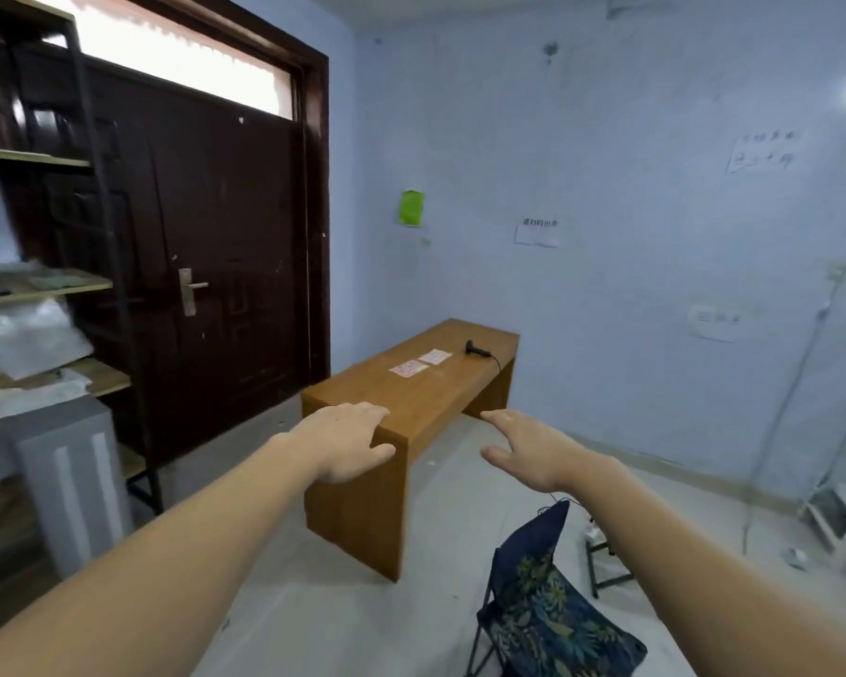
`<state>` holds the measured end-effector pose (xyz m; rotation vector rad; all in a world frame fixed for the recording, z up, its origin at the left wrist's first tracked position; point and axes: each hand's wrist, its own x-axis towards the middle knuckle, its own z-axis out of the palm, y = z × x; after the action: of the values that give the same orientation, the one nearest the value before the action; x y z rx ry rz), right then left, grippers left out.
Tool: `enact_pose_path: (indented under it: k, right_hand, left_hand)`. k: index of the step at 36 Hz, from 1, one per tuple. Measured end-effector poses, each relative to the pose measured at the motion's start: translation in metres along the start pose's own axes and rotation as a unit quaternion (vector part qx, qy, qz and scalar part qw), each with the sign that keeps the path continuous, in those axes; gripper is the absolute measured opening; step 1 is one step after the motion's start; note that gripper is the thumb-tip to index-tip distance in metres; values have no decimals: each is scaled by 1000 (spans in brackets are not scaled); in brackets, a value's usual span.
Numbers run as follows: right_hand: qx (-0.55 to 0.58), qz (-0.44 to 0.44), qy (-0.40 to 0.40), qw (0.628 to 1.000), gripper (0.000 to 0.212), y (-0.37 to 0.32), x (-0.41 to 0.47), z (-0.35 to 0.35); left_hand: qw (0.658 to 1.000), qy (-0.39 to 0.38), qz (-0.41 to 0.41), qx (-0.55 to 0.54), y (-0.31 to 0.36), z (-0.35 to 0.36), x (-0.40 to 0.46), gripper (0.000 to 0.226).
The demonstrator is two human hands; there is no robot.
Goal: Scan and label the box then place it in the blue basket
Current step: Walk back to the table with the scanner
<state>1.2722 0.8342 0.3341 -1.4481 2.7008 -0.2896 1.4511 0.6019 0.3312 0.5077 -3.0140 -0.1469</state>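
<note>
Both forearms reach up from the bottom edge of the frame, bare and empty. Our left hand (pixel 348 439), at centre frame, shows its fingers loosely spread and slightly curled, thumb apart, and grips nothing; it overlaps the near end of the wooden table (pixel 413 383) in the picture, but we cannot tell whether it touches the wood. Our right hand (pixel 528 449), just right of centre, is likewise slack, fingers extended and a little apart, thumb out, with nothing held. On the far part of the table top, above centre, we note a black handheld scanner (pixel 477 350) with its cord trailing off the edge, and two sheets of labels (pixel 418 363) lying flat just left of it. We record that neither the box nor the blue basket appears anywhere in this view. A shelving rack (pixel 45 285) holding pale wrapped goods occupies the left of the frame, and a dark patterned folding chair (pixel 548 613) stands at lower right. We judge the task at its very start: nothing scanned, nothing labelled. The next move calls for locating and fetching the box, possibly from the rack, then bringing it to the scanner.
</note>
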Motion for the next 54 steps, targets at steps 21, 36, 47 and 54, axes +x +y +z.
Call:
enact_pose_path:
  k: [21, 36, 47, 54]
  right_hand:
    - [4, 53, 4, 999, 67, 162, 306, -6]
    - [17, 66, -22, 997, 68, 281, 537, 3]
    - [19, 90, -5, 996, 67, 385, 676, -11]
    - [29, 108, 1, 994, 59, 455, 768, -15]
  left_hand:
    - [999, -29, 39, 10, -73, 44, 361, 75]
    - [999, -32, 18, 14, -125, 74, 621, 74]
    - [998, -33, 56, 18, -118, 74, 803, 71]
    - [996, -28, 83, 18, -114, 87, 933, 71]
